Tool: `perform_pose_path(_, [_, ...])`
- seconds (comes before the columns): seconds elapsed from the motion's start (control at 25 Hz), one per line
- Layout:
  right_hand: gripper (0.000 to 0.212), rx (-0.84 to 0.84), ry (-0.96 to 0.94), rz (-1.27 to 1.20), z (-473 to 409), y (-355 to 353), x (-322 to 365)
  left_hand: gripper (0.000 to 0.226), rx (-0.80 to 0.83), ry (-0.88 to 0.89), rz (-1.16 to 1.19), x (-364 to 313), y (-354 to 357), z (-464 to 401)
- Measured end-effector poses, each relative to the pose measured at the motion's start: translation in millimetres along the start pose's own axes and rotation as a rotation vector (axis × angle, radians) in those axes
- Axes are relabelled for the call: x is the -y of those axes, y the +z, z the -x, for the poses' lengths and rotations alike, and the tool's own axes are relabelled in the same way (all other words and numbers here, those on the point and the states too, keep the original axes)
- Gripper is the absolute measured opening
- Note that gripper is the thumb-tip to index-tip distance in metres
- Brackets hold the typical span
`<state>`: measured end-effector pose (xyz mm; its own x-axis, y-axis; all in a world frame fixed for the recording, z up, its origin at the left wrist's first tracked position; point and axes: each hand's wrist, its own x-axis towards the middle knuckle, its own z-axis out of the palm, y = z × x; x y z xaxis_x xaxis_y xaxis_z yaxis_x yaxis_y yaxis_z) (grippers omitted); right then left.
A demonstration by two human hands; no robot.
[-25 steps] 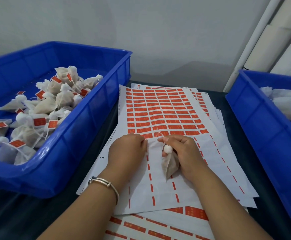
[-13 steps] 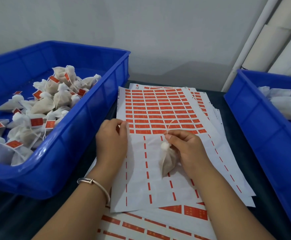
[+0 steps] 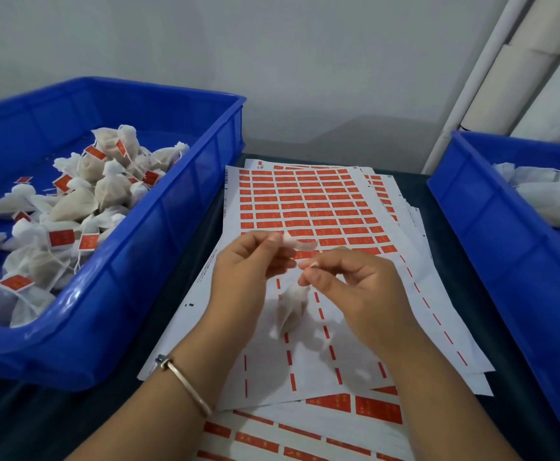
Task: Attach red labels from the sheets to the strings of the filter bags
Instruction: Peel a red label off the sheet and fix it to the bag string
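Hands, two, raised just above the label sheets, close together but not touching. Left hand: thumb and forefinger pinch a small label that shows its pale side; blur hides its exact lie. Right hand: fingers curled, pinching the top of a filter bag, which hangs below the fingertips over the stripped lower part of the top sheet. String: too fine and blurred to trace between the two hands.

Label sheet: topmost of a fanned stack on the dark table; upper rows keep their red labels, lower rows are bare backing with red dashes.

Left bin, blue: holds a heap of bags, many of them showing red tags.

Right bin, blue: holds white bags, no tags visible on them.

Bracelet: on the left wrist.

Step in hand, as judged: bringing label to string for folding over.

Risks, as judged: the sticky side may catch a fingertip or fold onto itself before the string lies across it, spoiling the label. The thin string may slip from the right-hand pinch, dropping the bag onto the sheet. A label closed off-centre would leave adhesive exposed, liable to stick to other bags in the left bin.
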<state>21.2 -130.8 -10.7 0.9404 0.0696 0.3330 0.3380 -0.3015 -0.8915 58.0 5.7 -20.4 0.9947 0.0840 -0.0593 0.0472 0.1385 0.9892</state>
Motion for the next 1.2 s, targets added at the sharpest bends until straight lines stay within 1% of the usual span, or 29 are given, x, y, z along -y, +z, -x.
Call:
perform_pose_path(0.12, [0.012, -0.023, -0.071, 0.015, 2, 3, 0, 0.024, 0.119, -0.062, 0.026, 2, 5, 6])
perform_pose_path(0.24, [0.011, -0.144, -0.087, 0.074, 0, 2, -2, 0.022, 0.192, -0.139, 0.044, 3, 6, 7])
perform_pose_path(0.32, [0.007, -0.203, -0.062, 0.078, -1, -1, -5, 0.021, 0.230, -0.156, 0.022, 4, 6, 7])
perform_pose_path(0.36, [0.008, -0.208, -0.037, 0.083, -2, -2, -6, 0.021, 0.236, -0.160, -0.001, 4, 7, 7])
perform_pose_path(0.44, [0.019, -0.192, 0.016, 0.080, -5, -4, -10, 0.022, 0.231, -0.170, -0.029, 4, 7, 6])
perform_pose_path(0.48, [0.020, -0.186, 0.037, 0.064, -6, -4, -11, 0.022, 0.226, -0.176, -0.033, 4, 7, 6])
perform_pose_path(0.68, [0.021, -0.207, 0.087, -0.022, -5, -3, -14, 0.022, 0.234, -0.187, -0.019, 6, 7, 5])
perform_pose_path(1.12, [0.023, -0.258, 0.105, 0.024, -7, -2, -19, 0.020, 0.278, -0.218, 0.037, 3, 2, 5])
perform_pose_path(1.2, [0.023, -0.266, 0.102, 0.045, -6, -1, -19, 0.016, 0.256, -0.238, 0.039, 1, 2, 6])
